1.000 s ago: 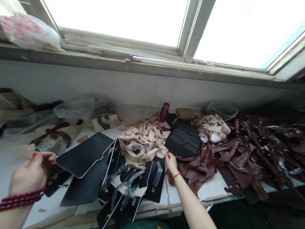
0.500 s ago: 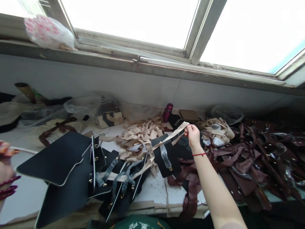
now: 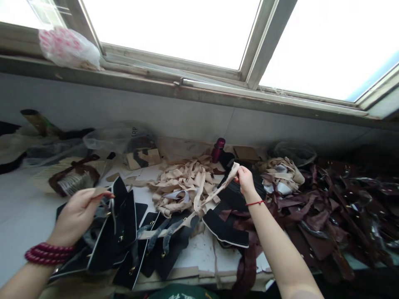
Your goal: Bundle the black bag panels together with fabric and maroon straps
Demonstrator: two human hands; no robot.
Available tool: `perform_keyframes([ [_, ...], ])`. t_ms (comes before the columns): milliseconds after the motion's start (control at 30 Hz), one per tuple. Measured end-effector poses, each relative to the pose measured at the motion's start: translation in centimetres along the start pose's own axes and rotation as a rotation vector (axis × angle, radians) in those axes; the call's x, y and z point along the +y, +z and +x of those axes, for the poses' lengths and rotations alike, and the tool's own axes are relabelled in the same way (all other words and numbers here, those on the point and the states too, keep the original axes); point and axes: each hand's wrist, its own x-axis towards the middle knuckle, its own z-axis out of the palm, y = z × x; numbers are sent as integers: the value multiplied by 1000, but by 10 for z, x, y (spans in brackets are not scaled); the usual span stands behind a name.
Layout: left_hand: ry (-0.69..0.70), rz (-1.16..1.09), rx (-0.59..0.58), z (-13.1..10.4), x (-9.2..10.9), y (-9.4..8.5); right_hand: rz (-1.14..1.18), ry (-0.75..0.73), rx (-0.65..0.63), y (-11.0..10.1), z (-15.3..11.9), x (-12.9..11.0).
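Note:
My right hand [image 3: 245, 179], right of centre, pinches the end of a beige fabric strip [image 3: 222, 187] that runs down left toward the black pieces. My left hand [image 3: 76, 211] is closed at the left, with its fingertips at the upper edge of a black panel [image 3: 120, 207]; a small beige piece shows between the fingers. Several black pieces with gold hardware and clear-wrapped parts [image 3: 165, 245] lie between the hands. Another black piece [image 3: 226, 228] rests below my right hand. Behind them is a heap of beige strips [image 3: 183, 178].
Dark brown pieces and strips [image 3: 327, 207] cover the right side. A magenta bottle [image 3: 218, 150] stands near the wall, beside a beige bundle [image 3: 283, 172]. At left lies a brown strapped bundle [image 3: 73, 178]. A plastic bag [image 3: 68, 47] sits on the window ledge.
My left hand has come in from the left edge to the black panels, which have shifted and folded. My right hand moved slightly left and down with the strip. The black piece below it dropped flat.

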Motion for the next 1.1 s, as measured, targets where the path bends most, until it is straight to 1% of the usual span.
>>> perform_keyframes([
  [67,-24,-159,-163,-6,12,25,10,-7,-23,20,19,-15],
  [133,-71,-251,-308,-15,18,50,7,-23,-50,43,39,-28],
  [200,-41,-274,-371,-25,21,72,-23,-58,-82,60,56,-36],
  [267,19,-278,-398,-35,24,90,-95,-86,-116,64,66,-40],
  [300,41,-272,-411,-39,25,98,-145,-90,-133,60,66,-40],
  [333,55,-264,-424,-42,26,105,-202,-86,-154,51,62,-38],
  [367,57,-261,-437,-45,25,110,-259,-78,-187,38,53,-35],
  [400,45,-262,-448,-47,24,115,-310,-65,-232,21,38,-29],
  [467,-4,-279,-456,-49,20,123,-393,-24,-370,-17,-7,-8],
  [533,-68,-299,-453,-48,14,128,-500,39,-559,-52,-67,23],
  [567,-94,-309,-448,-47,11,130,-655,39,-704,-66,-97,42],
  [600,-114,-323,-443,-46,8,131,-825,30,-779,-76,-125,62],
  [633,-129,-344,-438,-45,5,133,-962,19,-766,-82,-149,81],
  [667,-144,-370,-431,-44,4,134,-1060,3,-707,-84,-167,97],
  [700,-163,-402,-421,-44,2,136,-1122,4,-643,-85,-179,109],
  [733,-189,-436,-412,-44,2,137,-1151,10,-576,-84,-184,117],
  [767,-219,-468,-401,-44,2,138,-1153,18,-522,-81,-183,120],
  [800,-249,-499,-387,-45,3,138,-1138,26,-488,-78,-178,119],
  [833,-270,-524,-368,-47,5,138,-1111,24,-465,-74,-169,113],
  [900,-285,-569,-310,-51,7,134,-1031,-11,-445,-63,-147,93],
  [933,-301,-596,-269,-52,7,130,-927,-34,-439,-56,-136,81],
  [1000,-372,-697,-166,-54,5,118,-597,-75,-417,-34,-116,58],
  [1067,-473,-856,-41,-53,-3,101,-247,-97,-377,-5,-99,38],
  [1100,-517,-929,26,-53,-9,90,-122,-96,-365,12,-92,30],
])
